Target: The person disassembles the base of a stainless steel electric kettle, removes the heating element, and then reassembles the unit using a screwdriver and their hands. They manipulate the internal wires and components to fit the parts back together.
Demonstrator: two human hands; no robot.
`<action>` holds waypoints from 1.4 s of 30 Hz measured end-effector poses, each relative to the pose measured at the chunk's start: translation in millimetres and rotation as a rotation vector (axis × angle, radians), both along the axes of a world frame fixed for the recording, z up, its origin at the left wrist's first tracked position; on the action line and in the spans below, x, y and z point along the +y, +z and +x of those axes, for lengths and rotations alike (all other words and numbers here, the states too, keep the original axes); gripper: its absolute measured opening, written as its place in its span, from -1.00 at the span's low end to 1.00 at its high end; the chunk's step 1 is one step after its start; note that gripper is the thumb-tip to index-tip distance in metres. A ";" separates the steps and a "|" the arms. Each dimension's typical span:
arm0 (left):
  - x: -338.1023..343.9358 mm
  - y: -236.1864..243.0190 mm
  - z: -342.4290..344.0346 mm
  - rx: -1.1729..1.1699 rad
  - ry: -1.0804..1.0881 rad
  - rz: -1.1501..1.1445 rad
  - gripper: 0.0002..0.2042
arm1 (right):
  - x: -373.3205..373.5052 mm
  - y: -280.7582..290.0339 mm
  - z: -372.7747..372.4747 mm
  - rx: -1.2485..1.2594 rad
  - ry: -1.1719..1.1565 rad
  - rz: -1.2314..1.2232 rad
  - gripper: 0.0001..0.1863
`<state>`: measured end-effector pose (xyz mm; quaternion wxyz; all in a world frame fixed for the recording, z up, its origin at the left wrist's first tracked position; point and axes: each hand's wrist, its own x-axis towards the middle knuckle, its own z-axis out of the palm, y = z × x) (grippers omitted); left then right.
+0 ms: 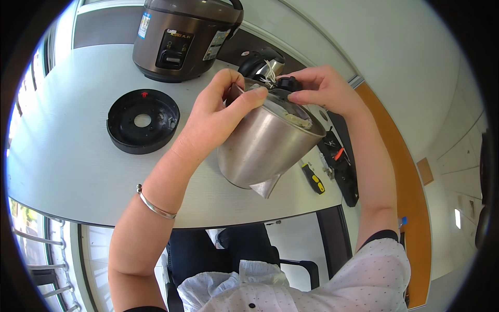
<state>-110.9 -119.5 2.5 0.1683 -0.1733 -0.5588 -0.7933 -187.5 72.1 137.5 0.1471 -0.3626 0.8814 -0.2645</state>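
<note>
A stainless steel kettle body is tilted over the white table, its spout pointing down toward me. My left hand grips its upper rim, thumb and fingers curled over the edge. My right hand pinches a small black part at the top of the kettle, where thin white wires stick out. The inside of the kettle's base end is partly hidden by my fingers.
A round black base plate with a centre hole lies on the table to the left. A brown rice cooker stands at the back. A yellow-handled screwdriver and a black tool tray lie at the right edge.
</note>
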 end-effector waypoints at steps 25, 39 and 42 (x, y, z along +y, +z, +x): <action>-4.4 -5.3 -8.6 0.021 0.040 -0.098 -0.37 | 21.0 -6.8 6.2 -0.119 -0.023 -0.133 -0.44; -6.8 -11.0 -12.2 -0.028 -0.163 0.044 -0.49 | 21.5 -11.5 11.9 -0.010 0.043 -0.181 -0.56; -4.3 -12.5 -10.1 -0.022 -0.189 0.043 -0.49 | 24.3 -11.5 11.3 -0.023 0.062 -0.173 -0.54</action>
